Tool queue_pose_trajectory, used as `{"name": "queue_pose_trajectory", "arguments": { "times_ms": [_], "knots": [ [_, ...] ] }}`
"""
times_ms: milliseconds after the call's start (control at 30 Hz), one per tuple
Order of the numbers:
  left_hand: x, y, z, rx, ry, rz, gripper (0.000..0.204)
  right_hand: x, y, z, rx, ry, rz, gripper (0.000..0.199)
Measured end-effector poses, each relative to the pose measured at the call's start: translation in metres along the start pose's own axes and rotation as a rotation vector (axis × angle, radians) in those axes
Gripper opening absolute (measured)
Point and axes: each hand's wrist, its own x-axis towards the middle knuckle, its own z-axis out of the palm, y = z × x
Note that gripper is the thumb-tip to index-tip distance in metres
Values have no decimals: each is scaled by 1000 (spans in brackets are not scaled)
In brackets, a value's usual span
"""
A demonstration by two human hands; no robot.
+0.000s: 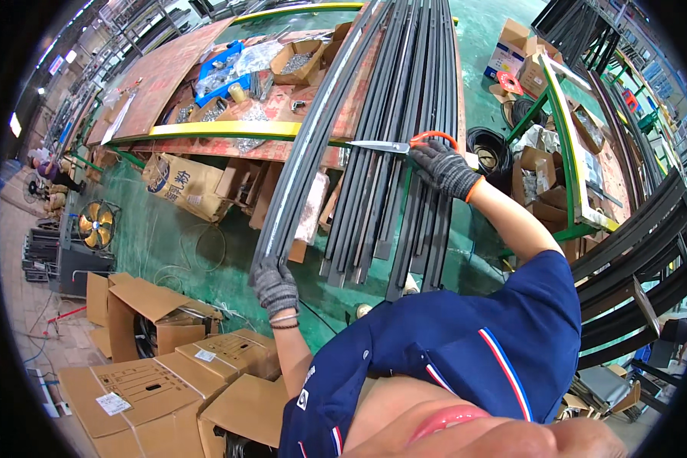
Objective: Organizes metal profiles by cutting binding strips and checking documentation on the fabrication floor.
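My left hand (275, 287), in a grey knit glove, is closed round the near end of a bundle of long dark strips (301, 168). A whitish line runs along the top of this bundle. In my right hand (446, 168), also gloved, is a pair of scissors (382, 146) with orange handles. Their blades point left, toward the held bundle, and look closed together. Beneath the scissors lie several more long black strips (366, 206), side by side, their near ends jutting past the table edge.
The worktable (229, 130) has a yellow edge and carries a blue bin (223, 72) and a carton of small metal parts (296, 62). Cardboard boxes (141, 389) stand at lower left, near a fan (98, 225). At right are a green-framed table (565, 145) and racked black profiles (626, 267).
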Motion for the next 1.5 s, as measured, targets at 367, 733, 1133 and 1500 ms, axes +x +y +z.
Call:
{"name": "queue_pose_trajectory", "arguments": {
  "times_ms": [367, 733, 1133, 1500],
  "knots": [
    [3, -22, 5, -261, 54, 103, 18, 32, 11, -4, 270, -89, 24, 34],
    [-4, -32, 9, -336, 48, 25, 16, -2, -137, -33, 1502, -849, 240, 44],
    [-5, -34, 28, -433, 48, -74, 22, 8, -199, -31, 1662, -1163, 437, 31],
    [0, -31, 13, -390, 65, 44, 15, 10, -235, -74, 1200, -913, -28, 39]
  ]
}}
